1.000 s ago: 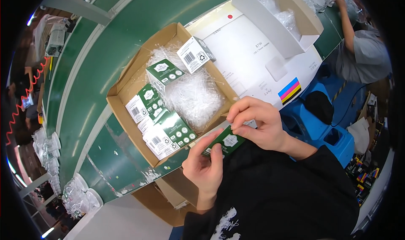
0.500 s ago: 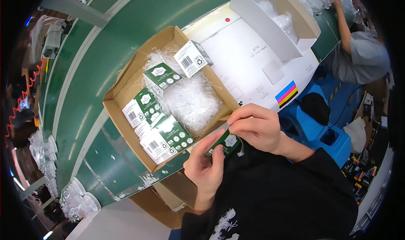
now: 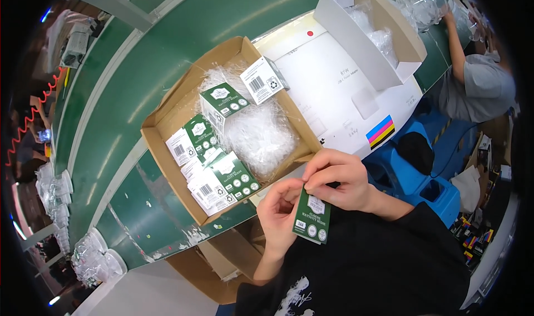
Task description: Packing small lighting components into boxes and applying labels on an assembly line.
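Note:
A green and white printed folded hang tag (image 3: pixel 311 220) hangs upright in front of my dark top. My right hand (image 3: pixel 344 181) pinches its upper end between thumb and fingertips. My left hand (image 3: pixel 280 219) is closed at the tag's upper left edge, its fingertips meeting those of the right. Whatever fine piece lies between the fingertips is too small to make out. Just beyond my hands sits a shallow cardboard tray (image 3: pixel 167 116). In it lie a heap of thin clear plastic strands (image 3: pixel 260 141) and several stacks of matching tags (image 3: pixel 236 174).
The tray rests on a green bench (image 3: pixel 139 188). Beside it are a white printed sheet (image 3: pixel 303 66) and a white box (image 3: pixel 336 30) holding clear plastic bags. A blue plastic stool (image 3: pixel 411 168) stands at the right. Another person's arm (image 3: pixel 455 43) handles clear plastic items at the far right.
The tag has swung from slanted to nearly upright, and more of its face shows. Both hands have shifted slightly, with the left fingertips now up by the right ones.

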The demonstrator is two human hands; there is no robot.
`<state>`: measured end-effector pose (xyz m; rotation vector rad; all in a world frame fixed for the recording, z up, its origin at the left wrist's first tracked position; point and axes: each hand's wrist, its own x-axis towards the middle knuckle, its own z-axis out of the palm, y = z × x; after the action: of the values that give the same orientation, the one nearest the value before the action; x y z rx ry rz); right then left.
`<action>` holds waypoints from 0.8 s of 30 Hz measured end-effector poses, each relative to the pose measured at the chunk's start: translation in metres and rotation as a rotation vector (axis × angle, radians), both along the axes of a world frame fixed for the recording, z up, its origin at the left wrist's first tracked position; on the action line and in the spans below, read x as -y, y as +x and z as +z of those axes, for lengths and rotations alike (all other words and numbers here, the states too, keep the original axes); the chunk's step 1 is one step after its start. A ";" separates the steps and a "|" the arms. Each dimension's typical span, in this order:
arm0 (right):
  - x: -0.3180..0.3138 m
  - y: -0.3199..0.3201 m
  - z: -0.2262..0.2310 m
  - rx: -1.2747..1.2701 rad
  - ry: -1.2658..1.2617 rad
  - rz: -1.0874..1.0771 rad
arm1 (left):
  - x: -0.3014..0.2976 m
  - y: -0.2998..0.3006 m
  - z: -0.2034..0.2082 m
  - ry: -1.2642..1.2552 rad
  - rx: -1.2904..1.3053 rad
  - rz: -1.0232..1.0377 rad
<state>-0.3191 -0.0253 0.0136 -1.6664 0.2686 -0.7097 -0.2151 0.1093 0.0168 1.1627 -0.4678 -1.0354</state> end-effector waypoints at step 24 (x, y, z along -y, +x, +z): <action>-0.015 -0.008 0.008 -0.020 0.502 0.100 | 0.001 0.007 -0.010 0.160 0.781 0.043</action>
<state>-0.3270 -0.0101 0.0221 -1.1996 0.3439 -0.4991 -0.2082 0.1086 0.0073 1.7053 -0.9747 -0.5515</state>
